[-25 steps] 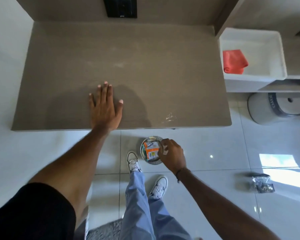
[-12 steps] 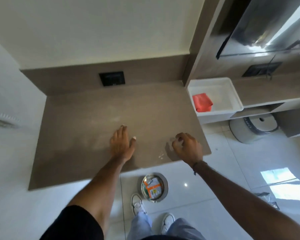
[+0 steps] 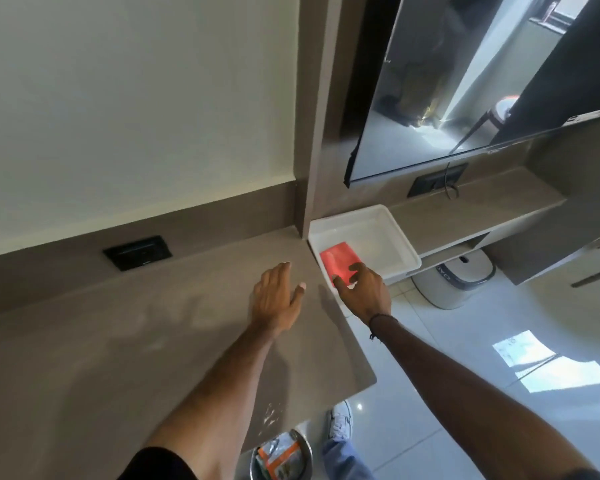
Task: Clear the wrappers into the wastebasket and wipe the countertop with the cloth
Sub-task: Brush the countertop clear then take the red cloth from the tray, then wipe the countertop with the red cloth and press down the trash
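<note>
Head view: the right hand [image 3: 364, 289], fingers spread and holding nothing, reaches onto the red cloth [image 3: 338, 261] in the white tray [image 3: 400, 242]. The left hand [image 3: 278, 299] rests flat beside the tray. Best to pinch the cloth's near edge firmly before lifting.

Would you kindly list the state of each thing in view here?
Red cloth: folded in the white tray, right hand touching it.
Left hand: flat on the countertop, open.
Wastebasket: on the floor, wrappers inside.
Countertop: white crumbs near the front edge.
</note>
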Demonstrator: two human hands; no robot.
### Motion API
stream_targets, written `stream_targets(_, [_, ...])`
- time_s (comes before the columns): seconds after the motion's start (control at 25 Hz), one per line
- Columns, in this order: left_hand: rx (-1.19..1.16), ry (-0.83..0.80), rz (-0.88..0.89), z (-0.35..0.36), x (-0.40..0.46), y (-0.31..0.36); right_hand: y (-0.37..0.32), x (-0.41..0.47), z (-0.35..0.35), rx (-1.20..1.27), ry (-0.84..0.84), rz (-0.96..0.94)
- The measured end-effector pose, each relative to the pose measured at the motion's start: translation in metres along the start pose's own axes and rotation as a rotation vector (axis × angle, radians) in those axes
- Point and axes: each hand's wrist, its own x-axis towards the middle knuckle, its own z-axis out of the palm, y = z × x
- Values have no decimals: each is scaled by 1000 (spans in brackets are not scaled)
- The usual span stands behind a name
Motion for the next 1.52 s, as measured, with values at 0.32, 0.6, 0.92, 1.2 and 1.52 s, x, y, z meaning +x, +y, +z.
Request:
stream_targets(0.32, [203,-68,127,75,128,61,61,146,28,-4,-217,145])
stream_targets(0.6, [620,-434,49,123,190,82,87,199,64,-69,-428,195])
stream_targets(0.92, [-305,-10,-42,78,160,81,68,170,26,250,-218,112])
stream_targets(1.2, [-495,180,-261,33,62,20,11,85,48,299,-367,-96])
stream_targets(1.52, [-208,46,-161,34,-17,-5,28,-8,59,103,-251,-14])
